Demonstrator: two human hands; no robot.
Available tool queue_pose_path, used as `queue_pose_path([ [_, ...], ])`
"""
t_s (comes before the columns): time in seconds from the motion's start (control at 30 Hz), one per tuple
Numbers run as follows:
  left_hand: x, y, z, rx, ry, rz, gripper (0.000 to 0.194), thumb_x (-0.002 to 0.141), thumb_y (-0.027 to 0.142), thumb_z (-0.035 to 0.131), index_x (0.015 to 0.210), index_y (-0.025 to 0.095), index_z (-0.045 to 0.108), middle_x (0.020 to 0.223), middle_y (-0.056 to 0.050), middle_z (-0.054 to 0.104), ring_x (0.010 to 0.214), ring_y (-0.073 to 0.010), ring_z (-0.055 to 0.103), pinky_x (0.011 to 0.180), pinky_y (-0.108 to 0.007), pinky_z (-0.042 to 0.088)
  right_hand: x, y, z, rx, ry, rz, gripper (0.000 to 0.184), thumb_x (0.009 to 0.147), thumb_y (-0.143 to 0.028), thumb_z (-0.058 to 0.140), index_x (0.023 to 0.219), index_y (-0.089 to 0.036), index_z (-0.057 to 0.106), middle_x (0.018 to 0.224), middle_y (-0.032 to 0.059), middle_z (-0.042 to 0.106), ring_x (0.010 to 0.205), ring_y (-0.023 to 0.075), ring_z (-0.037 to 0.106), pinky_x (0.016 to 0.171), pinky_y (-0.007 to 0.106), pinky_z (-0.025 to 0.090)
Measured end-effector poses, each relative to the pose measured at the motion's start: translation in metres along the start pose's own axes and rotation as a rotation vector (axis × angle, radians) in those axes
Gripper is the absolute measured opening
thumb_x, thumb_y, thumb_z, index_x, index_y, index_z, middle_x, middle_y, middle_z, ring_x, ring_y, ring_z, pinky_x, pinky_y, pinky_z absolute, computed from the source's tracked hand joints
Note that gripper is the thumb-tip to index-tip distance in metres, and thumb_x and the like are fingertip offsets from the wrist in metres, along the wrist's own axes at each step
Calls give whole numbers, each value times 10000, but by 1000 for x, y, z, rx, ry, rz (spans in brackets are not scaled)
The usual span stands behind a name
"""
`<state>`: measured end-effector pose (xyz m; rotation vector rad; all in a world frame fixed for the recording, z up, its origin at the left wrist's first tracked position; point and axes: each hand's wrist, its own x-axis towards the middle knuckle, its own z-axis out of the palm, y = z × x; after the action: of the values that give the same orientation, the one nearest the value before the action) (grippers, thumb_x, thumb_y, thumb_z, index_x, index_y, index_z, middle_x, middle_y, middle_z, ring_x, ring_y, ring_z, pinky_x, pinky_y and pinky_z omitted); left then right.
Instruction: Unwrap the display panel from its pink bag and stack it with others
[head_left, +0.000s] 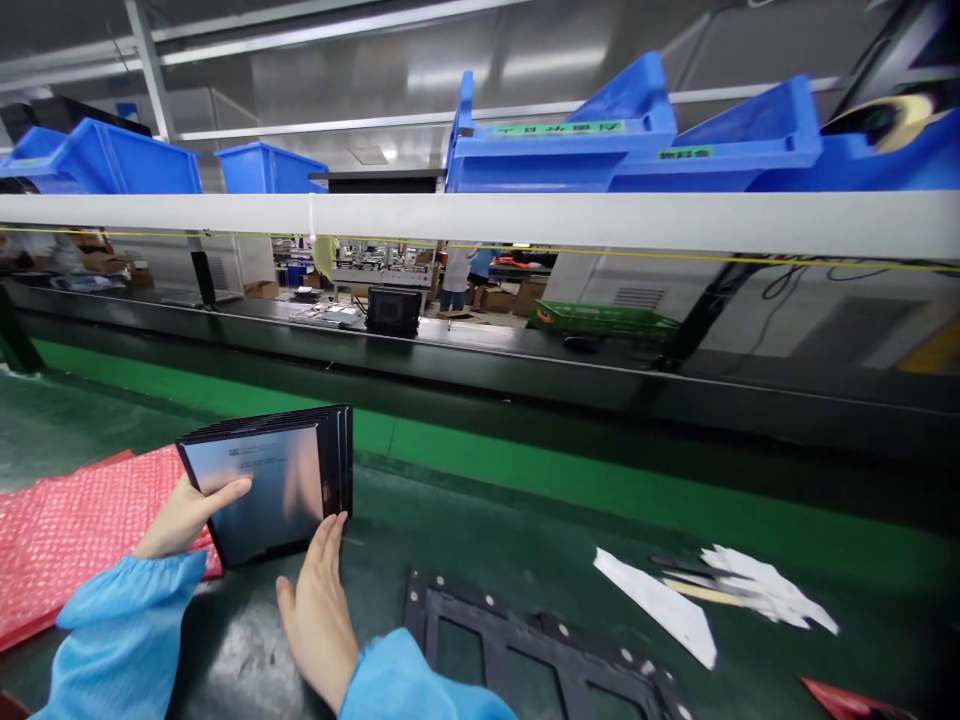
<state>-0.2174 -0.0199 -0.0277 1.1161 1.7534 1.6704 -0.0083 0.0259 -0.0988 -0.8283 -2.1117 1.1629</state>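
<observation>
- Your left hand (184,515) pinches the panel stack (281,485), thumb on front!
- Your right hand (321,605), thumb spread, touches its lower corner!
- Red bubble wrap (82,530) beside!

I count two hands (321,605), one stack of glossy panels (274,500) too tight to number, one black slotted frame (495,655), at least two white scraps (660,605), one green crate (600,320), and at least five blue bins (555,160).

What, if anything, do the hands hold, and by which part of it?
A stack of flat, dark-framed panels: the left hand grips its left edge, thumb on the front face; the right hand touches its lower right corner.
</observation>
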Motion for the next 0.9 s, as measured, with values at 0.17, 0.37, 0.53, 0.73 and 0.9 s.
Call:
queue_pose_path([
  [0.17, -2, -3, 0, 48, 21, -17, 464, 595, 454, 819, 943, 170, 704, 1033, -88, 693, 1076, -312, 596, 976, -420, 469, -7, -7, 2, -89, -44, 33, 833, 803, -105, 476, 1440, 23, -44, 1470, 153, -217, 1387, 299, -67, 1154, 434, 146],
  [0.37, 4, -10, 0, 21, 69, -1, 436, 590, 418, 829, 901, 136, 711, 962, -106, 708, 996, -319, 636, 898, -412, 524, -6, -23, -38, -360, -260, 23, 794, 755, -189, 612, 1425, 18, 242, 1477, 283, 129, 1297, 397, 343, 1012, 493, 395],
  [0.53, 10, -8, 1, -17, 35, 0, 410, 612, 400, 822, 908, 137, 715, 987, -105, 703, 998, -311, 636, 904, -400, 523, 31, -32, -124, -479, -186, -141, 253, 874, -207, 523, 1096, -238, 640, 1014, 57, 675, 939, 265, 645, 817, 395, 502],
  [0.73, 13, -9, 6, -79, -2, -1, 404, 648, 390, 801, 950, 138, 705, 1037, -104, 689, 1015, -306, 629, 905, -397, 521, 82, -17, -149, -636, 161, -624, 178, 903, -144, 494, 1035, -214, 592, 994, 61, 556, 827, 176, 576, 681, 280, 457],
  [0.9, 13, -11, 6, -89, -8, 10, 385, 654, 369, 797, 952, 145, 703, 1046, -95, 688, 1029, -298, 623, 921, -387, 511, 98, -5, -135, -651, 190, -722, 129, 934, -166, 464, 993, -185, 576, 972, 76, 549, 819, 183, 533, 698, 303, 432],
])
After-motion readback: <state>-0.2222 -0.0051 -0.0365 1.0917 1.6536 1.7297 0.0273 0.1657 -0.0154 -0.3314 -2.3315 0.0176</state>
